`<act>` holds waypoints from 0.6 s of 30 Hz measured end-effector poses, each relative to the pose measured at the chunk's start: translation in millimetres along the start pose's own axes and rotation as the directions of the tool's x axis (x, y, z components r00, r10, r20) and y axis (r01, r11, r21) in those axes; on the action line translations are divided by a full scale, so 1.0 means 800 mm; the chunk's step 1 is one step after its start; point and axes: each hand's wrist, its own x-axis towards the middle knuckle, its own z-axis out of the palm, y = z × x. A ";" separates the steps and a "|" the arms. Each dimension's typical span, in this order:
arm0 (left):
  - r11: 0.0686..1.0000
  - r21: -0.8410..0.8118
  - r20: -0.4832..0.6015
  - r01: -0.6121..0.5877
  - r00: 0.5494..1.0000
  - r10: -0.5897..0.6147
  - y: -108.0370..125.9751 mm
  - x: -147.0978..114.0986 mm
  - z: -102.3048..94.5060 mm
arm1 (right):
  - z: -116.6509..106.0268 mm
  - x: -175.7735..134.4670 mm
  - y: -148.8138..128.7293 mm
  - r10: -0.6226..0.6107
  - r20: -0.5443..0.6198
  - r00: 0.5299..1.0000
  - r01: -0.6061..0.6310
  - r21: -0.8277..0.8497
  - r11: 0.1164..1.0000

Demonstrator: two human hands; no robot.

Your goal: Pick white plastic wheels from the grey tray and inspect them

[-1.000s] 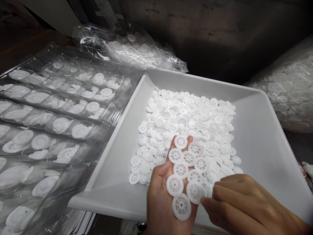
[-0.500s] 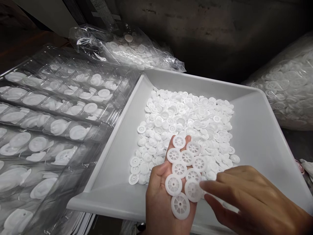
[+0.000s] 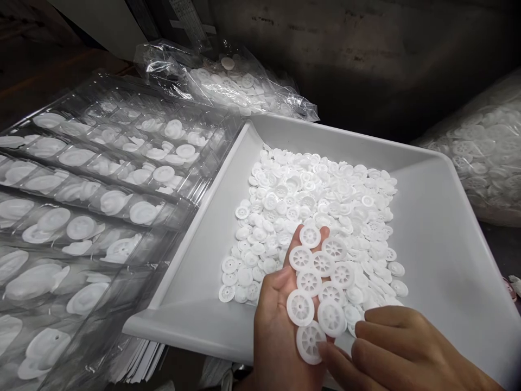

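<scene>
Your left hand [image 3: 285,327]: spread under wheels [image 3: 331,318], tray's [image 3: 183,334] near edge
Right hand [image 3: 401,345]: pinch unclear
Wheels: likely light; hold rims

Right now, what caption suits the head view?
Left hand holding white spoked discs over a heaped tray, right hand beside them.

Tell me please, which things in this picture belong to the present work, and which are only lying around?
Work in hand:
left hand, white discs on it
right hand, at the lowest disc
grey tray of loose pieces

Seemingly just nearby:
clear bag behind
bulging bag at right
white sheets
clear compartmented tray, though its white pieces may be related
</scene>
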 end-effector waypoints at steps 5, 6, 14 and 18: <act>0.999 -0.007 -0.001 0.036 0.999 -0.036 -0.001 -0.002 0.007 | 0.001 -0.001 -0.001 0.011 -0.007 1.000 -0.011 0.003 1.000; 0.999 -0.008 0.006 0.040 0.999 -0.040 -0.001 -0.001 0.008 | 0.002 -0.002 -0.002 0.021 -0.017 1.000 -0.021 0.011 1.000; 0.997 0.069 0.012 0.039 0.999 -0.040 0.000 -0.001 0.007 | 0.011 -0.011 -0.010 0.083 -0.084 0.993 -0.087 -0.046 0.995; 0.996 0.082 -0.046 0.047 0.998 -0.044 0.000 0.001 0.008 | 0.013 -0.019 -0.011 0.121 -0.081 0.989 -0.124 -0.029 0.992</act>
